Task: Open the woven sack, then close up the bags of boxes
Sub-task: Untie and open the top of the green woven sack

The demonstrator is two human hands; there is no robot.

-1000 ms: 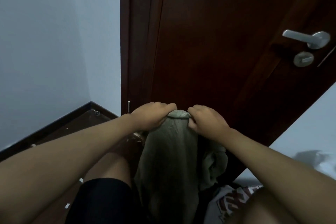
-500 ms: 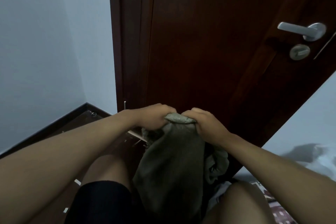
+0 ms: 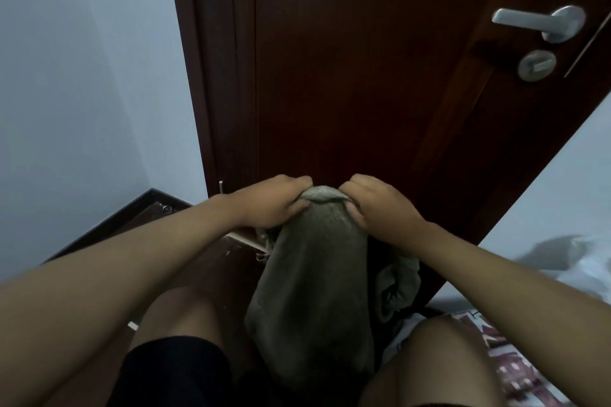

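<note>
A grey-green woven sack point(image 3: 314, 284) stands upright between my knees in front of a dark door. My left hand point(image 3: 267, 205) grips the left side of its gathered top edge, fingers curled over the cloth. My right hand point(image 3: 377, 205) grips the right side of the same edge, thumb against the fabric. Both hands sit close together at the sack's mouth, which is bunched and folded between them. What the sack holds is hidden.
A dark brown door point(image 3: 363, 76) with a silver lever handle point(image 3: 542, 23) and a lock knob point(image 3: 535, 64) stands straight ahead. A pale wall point(image 3: 82, 76) and dark skirting point(image 3: 109, 221) are on the left. Patterned cloth point(image 3: 509, 363) lies at the lower right.
My hands have kept their grip on the sack's top and shifted slightly, bunching the cloth tighter. My view has swung a little to the right.
</note>
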